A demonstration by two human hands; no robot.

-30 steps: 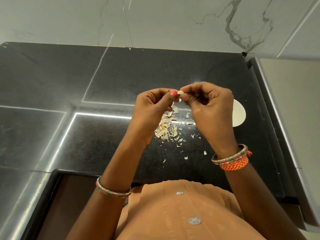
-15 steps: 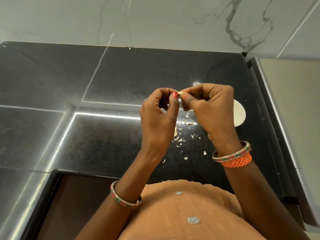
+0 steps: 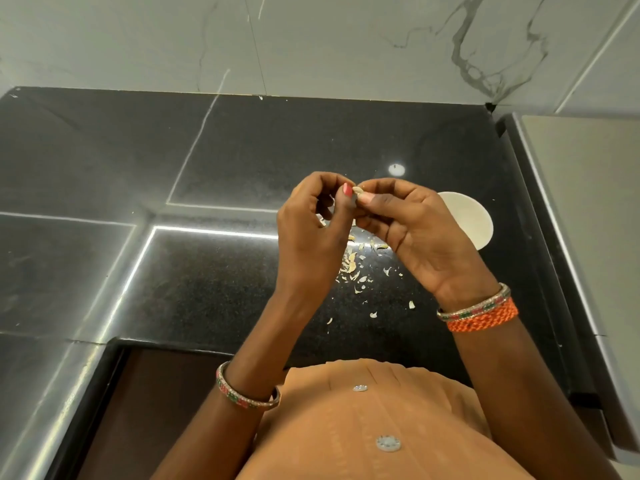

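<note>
Above the black counter (image 3: 207,278) my left hand (image 3: 308,233) and my right hand (image 3: 412,230) meet at the fingertips. Between them they pinch a small pale clove-like piece (image 3: 358,192), most of it hidden by the fingers. The left thumb, with a red nail, presses against it; the right thumb and forefinger hold its other side. Below the hands a scatter of pale peel flakes (image 3: 353,268) lies on the counter, partly hidden by my left hand.
A small white bowl (image 3: 467,220) stands on the counter behind my right hand. A marble wall (image 3: 311,39) runs along the back. A grey raised surface (image 3: 588,202) borders the counter on the right. The counter's front edge is near my body.
My left forearm has swung right and more upright, so it now covers more of the peel pile. My right hand has turned its palm more towards me. Both keep pinching the piece.
</note>
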